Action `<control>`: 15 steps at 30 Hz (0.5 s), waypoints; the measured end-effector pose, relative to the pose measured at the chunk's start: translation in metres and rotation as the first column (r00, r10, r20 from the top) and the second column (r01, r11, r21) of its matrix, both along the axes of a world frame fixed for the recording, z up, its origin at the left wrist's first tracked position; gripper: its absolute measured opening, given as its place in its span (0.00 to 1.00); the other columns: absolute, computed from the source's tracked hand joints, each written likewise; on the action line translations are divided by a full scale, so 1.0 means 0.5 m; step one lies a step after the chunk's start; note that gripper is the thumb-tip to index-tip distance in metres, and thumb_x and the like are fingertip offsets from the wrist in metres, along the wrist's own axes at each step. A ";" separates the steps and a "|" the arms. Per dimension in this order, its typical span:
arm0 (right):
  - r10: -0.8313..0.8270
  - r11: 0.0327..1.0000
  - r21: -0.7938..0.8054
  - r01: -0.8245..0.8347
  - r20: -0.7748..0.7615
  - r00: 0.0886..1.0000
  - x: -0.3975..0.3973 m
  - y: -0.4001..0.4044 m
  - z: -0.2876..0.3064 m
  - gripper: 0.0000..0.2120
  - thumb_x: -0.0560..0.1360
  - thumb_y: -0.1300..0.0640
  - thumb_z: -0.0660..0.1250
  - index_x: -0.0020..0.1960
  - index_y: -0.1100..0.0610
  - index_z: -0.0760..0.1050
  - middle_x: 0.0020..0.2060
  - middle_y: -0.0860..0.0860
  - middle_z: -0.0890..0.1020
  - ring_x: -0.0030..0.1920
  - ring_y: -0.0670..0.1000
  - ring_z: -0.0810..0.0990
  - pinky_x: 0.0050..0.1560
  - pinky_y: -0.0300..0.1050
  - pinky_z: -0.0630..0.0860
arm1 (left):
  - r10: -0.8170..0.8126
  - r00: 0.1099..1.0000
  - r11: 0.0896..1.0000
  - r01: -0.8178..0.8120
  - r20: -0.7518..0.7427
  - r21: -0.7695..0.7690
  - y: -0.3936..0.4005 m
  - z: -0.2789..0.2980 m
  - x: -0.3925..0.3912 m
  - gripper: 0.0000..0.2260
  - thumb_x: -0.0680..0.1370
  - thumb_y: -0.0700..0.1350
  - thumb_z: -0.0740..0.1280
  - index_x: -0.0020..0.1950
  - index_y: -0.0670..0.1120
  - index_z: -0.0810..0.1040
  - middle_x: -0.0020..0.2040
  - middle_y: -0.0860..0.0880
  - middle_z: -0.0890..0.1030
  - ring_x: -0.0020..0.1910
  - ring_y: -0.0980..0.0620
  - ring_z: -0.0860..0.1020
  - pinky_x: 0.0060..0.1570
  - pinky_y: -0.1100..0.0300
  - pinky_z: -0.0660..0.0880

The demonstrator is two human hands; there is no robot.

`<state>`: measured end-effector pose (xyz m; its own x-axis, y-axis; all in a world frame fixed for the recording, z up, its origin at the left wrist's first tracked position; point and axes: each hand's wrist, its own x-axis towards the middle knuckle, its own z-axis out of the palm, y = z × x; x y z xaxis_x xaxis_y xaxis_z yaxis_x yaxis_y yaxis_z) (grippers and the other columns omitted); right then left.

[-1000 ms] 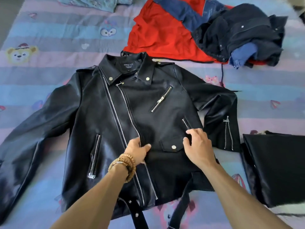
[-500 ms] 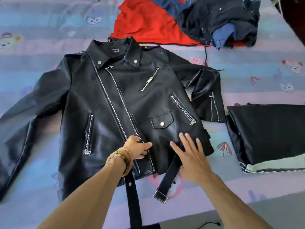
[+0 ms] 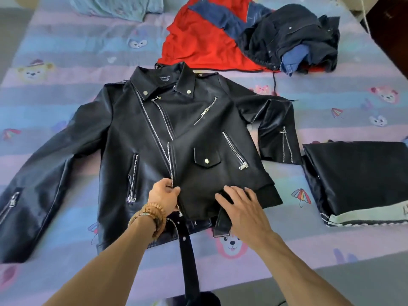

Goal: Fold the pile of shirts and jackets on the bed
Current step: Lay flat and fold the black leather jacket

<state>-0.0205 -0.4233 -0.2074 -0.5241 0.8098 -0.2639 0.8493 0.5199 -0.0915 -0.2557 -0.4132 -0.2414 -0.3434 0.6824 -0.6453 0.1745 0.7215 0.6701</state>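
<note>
Head view: a black leather jacket [image 3: 176, 155] lies face up and spread flat at the centre of the frame on the bed [image 3: 66, 58], collar toward the top, one sleeve stretched to the lower left, the other bent at centre right. The left hand [image 3: 164, 195] pinches the zipper edge of the front panel near the hem. The right hand [image 3: 240, 206] lies with fingers spread, pressing flat on the hem beside a loose belt strap [image 3: 223, 226]; a second strap [image 3: 187, 257] trails off the bed edge at the bottom. A folded black garment [image 3: 357, 180] sits at centre right, apart from the jacket. The unfolded pile [image 3: 254, 38], red and dark blue, rests at upper centre and right. Judgement: the jacket appears fairly heavy, stiff and smooth-faced; creases will likely spring back. Best hold is at seams, hem or shoulder, with straps tucked in first.
</note>
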 end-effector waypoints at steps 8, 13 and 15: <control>-0.121 0.927 -0.352 0.131 0.049 0.991 -0.019 0.028 -0.019 0.25 0.74 0.63 0.62 0.71 0.56 0.67 0.69 0.52 0.72 0.71 0.55 0.67 0.67 0.55 0.68 | -0.118 0.988 0.981 0.100 -0.103 -0.168 -0.016 -0.040 0.010 0.10 0.73 0.50 0.72 0.37 0.46 0.77 0.32 0.47 0.83 0.34 0.49 0.83 0.45 0.53 0.82; -0.224 0.962 -0.180 0.204 -0.099 0.970 -0.064 0.131 0.006 0.16 0.77 0.57 0.58 0.63 0.54 0.75 0.57 0.52 0.80 0.59 0.56 0.75 0.59 0.53 0.72 | -0.062 0.981 0.988 0.034 -0.186 -0.148 0.038 -0.018 -0.023 0.11 0.73 0.57 0.67 0.39 0.51 0.78 0.38 0.49 0.83 0.39 0.48 0.83 0.48 0.53 0.80; -0.212 0.970 -0.151 0.189 -0.155 0.965 -0.095 0.187 0.007 0.17 0.79 0.54 0.59 0.66 0.52 0.73 0.59 0.50 0.78 0.60 0.54 0.74 0.60 0.51 0.71 | 0.123 0.987 0.990 -0.128 -0.102 -0.050 0.093 -0.030 -0.053 0.13 0.71 0.60 0.64 0.39 0.51 0.78 0.38 0.48 0.83 0.41 0.46 0.83 0.49 0.49 0.80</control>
